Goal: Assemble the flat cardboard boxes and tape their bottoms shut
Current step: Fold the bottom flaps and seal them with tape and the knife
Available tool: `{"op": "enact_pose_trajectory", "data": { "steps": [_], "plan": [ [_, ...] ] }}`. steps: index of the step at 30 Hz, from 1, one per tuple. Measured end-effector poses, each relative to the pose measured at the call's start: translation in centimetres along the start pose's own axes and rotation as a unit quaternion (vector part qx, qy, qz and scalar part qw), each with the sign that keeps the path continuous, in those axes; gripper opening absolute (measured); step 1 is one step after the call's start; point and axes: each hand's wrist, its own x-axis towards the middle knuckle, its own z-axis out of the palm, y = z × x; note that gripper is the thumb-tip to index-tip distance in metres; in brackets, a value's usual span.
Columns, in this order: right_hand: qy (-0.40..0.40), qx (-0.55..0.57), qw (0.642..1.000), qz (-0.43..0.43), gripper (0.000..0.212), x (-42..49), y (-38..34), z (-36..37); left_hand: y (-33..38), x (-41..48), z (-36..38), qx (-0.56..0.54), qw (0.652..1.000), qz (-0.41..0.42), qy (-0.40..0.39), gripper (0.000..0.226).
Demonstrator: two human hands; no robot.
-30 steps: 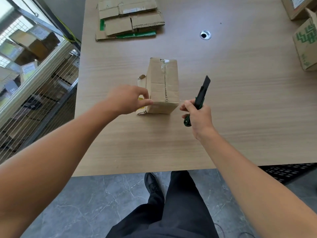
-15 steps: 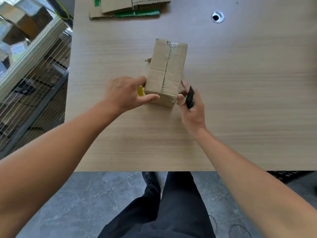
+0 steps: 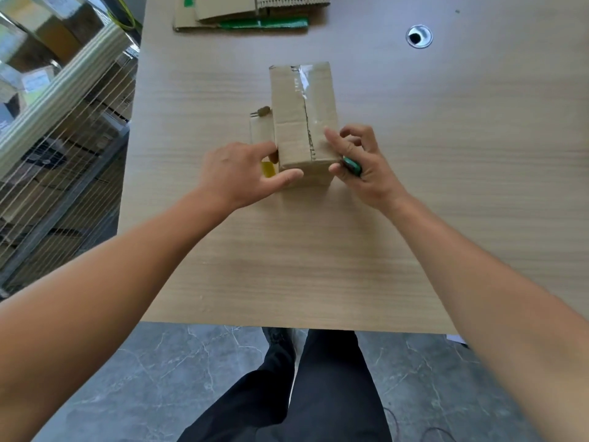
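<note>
On the table point(image 3: 446, 193), left grip point(image 3: 236, 173) pinches the taped box point(image 3: 293, 122), right grip point(image 3: 369, 170) clasping a green knife point(image 3: 352, 165)

Brown box point(image 3: 302, 122), clear glossy tape point(image 3: 304, 78); green cutter point(image 3: 352, 165); pale wood-grain table point(image 3: 446, 186); grey marbled floor point(image 3: 178, 371).

Bright, even daylight; soft shadows; edges bowed, perhaps slightly blurred.
</note>
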Motion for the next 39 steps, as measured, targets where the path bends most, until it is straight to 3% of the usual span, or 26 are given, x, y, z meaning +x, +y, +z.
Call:
{"op": "enact_pose_trajectory", "data": {
  "steps": [3, 6, 9, 11, 14, 17, 21, 26, 31, 35, 39],
  "plan": [
    [-0.036, -0.007, 0.999, 0.026, 0.051, 0.7, 0.0, -1.7, -0.3, -0.2, -0.8, -0.084, 0.994, -0.019, -0.064, 0.051],
    [0.018, 0.029, 0.991, 0.131, 0.056, 0.2, -2.1, -3.2, -0.4, -0.7, -1.3, -0.167, 0.980, -0.050, -0.100, 0.035],
    [0.067, 0.150, 0.951, 0.261, 0.034, -0.7, -5.8, -3.2, 0.2, -0.7, -1.5, -0.156, 0.982, -0.051, -0.096, 0.026],
    [0.067, 0.160, 0.934, 0.314, 0.021, -1.0, -8.1, -2.7, 0.8, -0.6, -1.7, -0.163, 0.979, -0.061, -0.103, 0.026],
    [0.074, 0.051, 0.961, 0.263, 0.013, -1.6, -11.4, -1.1, 1.9, -1.0, -1.7, -0.167, 0.977, -0.058, -0.119, 0.026],
    [0.090, -0.048, 0.979, 0.178, 0.019, -2.1, -14.0, 0.9, 3.2, -2.0, -1.7, -0.199, 0.969, -0.062, -0.130, 0.024],
    [0.030, -0.056, 0.972, 0.227, 0.021, -2.7, -14.8, 2.2, 3.5, -3.5, -1.5, -0.273, 0.946, -0.090, -0.152, 0.031],
    [-0.009, -0.071, 0.966, 0.249, 0.033, -2.3, -15.1, 2.0, -0.3, -5.7, -1.4, -0.449, 0.868, -0.102, -0.188, 0.019],
    [-0.089, -0.104, 0.965, 0.226, 0.034, -2.9, -14.9, 2.0, -2.7, -5.0, -2.2, -0.302, 0.920, -0.099, -0.229, 0.006],
    [-0.118, -0.107, 0.955, 0.249, 0.020, -2.5, -15.0, 1.4, -2.7, -3.7, -3.5, -0.204, 0.949, -0.098, -0.217, 0.014],
    [-0.174, -0.134, 0.934, 0.283, 0.037, -0.4, -15.5, -0.1, -2.3, -4.0, -3.7, -0.149, 0.967, -0.099, -0.179, 0.015]
  ]
}}
